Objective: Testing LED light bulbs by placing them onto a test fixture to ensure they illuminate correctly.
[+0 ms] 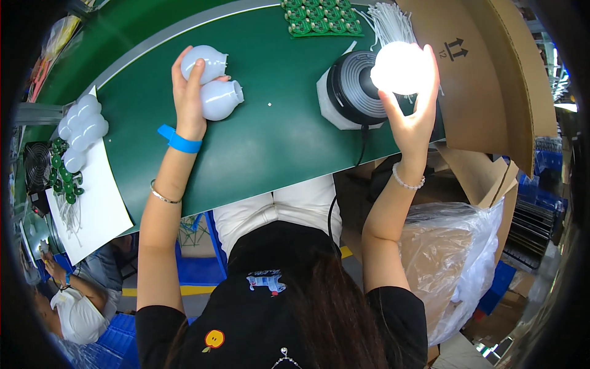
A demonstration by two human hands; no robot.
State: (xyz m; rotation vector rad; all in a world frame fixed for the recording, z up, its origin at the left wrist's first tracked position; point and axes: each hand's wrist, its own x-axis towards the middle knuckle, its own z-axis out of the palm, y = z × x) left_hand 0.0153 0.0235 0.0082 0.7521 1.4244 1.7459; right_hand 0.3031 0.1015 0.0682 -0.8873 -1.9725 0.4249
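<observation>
The left hand (189,101) lies on the green counter (276,147), its grip clenched around two white bulb shells (212,83) held together, one above the other, with their open necks pointing away from the palm. A blue wristband (178,140) and a thin bangle (163,197) sit on that forearm.

The right hand (413,114) is raised, its grip wrapped around a lit bulb (401,66) that glows bright white. Just beside this grip, on its inner side, stands a round black socket holder (351,86) on a pale base; the glowing bulb sits at its mouth, though whether the two touch cannot be told. A black cord (362,144) runs down from the holder over the counter edge. A bead bracelet (408,183) rings the right wrist.

Beyond the right grip lie a panel of green circuit boards (321,17) and a bundle of white wires (390,21), with a brown cardboard box (491,80) to its outer side. Well out from the left grip, more white shells (83,126) are heaped on a white sheet (95,203). Below the right forearm is a clear plastic bag (458,258).
</observation>
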